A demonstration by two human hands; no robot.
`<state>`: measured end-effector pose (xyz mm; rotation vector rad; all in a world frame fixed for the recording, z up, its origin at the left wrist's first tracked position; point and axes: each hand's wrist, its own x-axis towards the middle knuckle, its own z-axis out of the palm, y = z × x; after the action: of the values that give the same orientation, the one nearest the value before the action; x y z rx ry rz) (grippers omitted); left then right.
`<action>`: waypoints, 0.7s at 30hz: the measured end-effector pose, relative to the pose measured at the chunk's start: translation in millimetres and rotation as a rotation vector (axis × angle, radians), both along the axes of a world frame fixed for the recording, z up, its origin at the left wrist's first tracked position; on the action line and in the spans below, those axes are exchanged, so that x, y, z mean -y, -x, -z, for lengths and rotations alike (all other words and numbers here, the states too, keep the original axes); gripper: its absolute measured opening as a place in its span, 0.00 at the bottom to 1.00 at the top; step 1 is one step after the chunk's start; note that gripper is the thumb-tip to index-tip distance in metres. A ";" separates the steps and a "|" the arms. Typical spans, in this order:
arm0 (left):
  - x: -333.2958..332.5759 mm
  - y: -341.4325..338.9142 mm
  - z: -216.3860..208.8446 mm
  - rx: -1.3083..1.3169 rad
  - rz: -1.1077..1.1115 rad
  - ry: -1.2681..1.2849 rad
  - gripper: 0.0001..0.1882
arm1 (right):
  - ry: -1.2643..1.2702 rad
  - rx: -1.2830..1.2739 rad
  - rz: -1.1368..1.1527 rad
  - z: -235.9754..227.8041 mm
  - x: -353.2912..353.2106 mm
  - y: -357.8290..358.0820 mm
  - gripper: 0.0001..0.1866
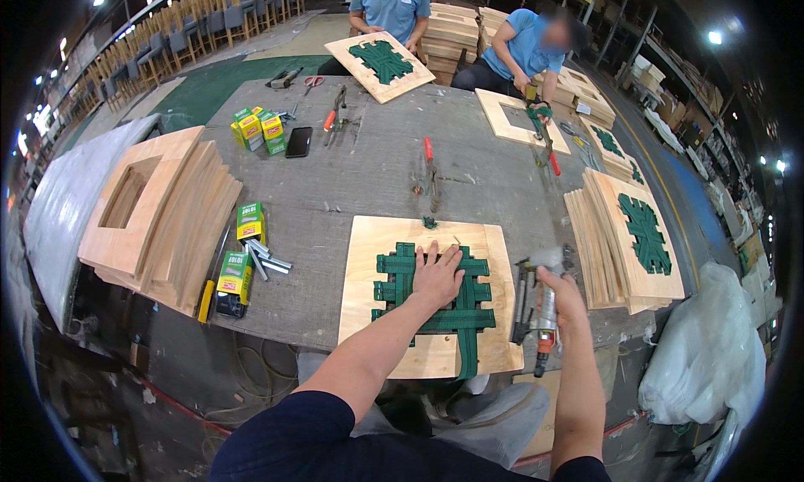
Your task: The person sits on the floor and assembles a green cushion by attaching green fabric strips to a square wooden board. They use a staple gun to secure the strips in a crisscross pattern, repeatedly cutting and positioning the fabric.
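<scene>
A pale square plywood panel [363, 264] lies on the table in front of me, with dark green webbing straps [476, 318] interwoven across its middle. One strap end hangs over the panel's near edge. My left hand [438, 279] is spread flat on the woven straps, fingers pointing away from me. Just right of the panel, my right hand [566, 296] grips a staple gun [546, 316], which is partly blurred and held apart from the straps. A small scrap of green webbing [430, 222] lies at the panel's far edge.
Stacks of panels with cut-outs [126, 231] stand left, and strapped panels [645, 231] right. Green-yellow boxes [234, 274], staple strips [268, 257], a phone [298, 142] and red-handled pliers [429, 151] lie around. Two people in blue handle panels across the table.
</scene>
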<state>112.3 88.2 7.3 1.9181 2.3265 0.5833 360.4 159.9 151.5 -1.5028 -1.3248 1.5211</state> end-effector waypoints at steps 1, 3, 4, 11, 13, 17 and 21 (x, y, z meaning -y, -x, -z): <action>-0.9 -1.6 -0.2 0.007 0.005 -0.007 0.29 | 0.011 0.004 -0.019 2.7 -2.4 12.6 0.24; -2.6 -3.7 -0.7 0.030 0.014 -0.025 0.29 | 0.049 0.024 -0.049 14.2 -9.3 41.1 0.23; -2.9 -2.9 -1.3 0.037 0.015 -0.030 0.29 | 0.035 0.008 -0.076 20.7 -12.6 56.7 0.22; -1.2 -0.8 -2.4 0.088 0.009 -0.135 0.28 | 0.047 0.109 -0.235 45.7 -35.0 118.4 0.18; 0.5 1.2 -0.8 0.098 0.006 -0.141 0.28 | 0.052 0.151 -0.235 49.3 -36.0 128.1 0.18; 0.2 3.2 1.0 0.096 0.007 -0.163 0.28 | 0.050 0.195 -0.235 54.5 -36.4 135.8 0.18; -0.1 4.1 1.1 0.094 0.010 -0.147 0.28 | 0.033 0.223 -0.246 55.8 -34.8 138.6 0.18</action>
<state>108.2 88.3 6.2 1.9138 2.2740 0.8467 221.8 194.7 95.7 -1.6160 -1.6731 1.5644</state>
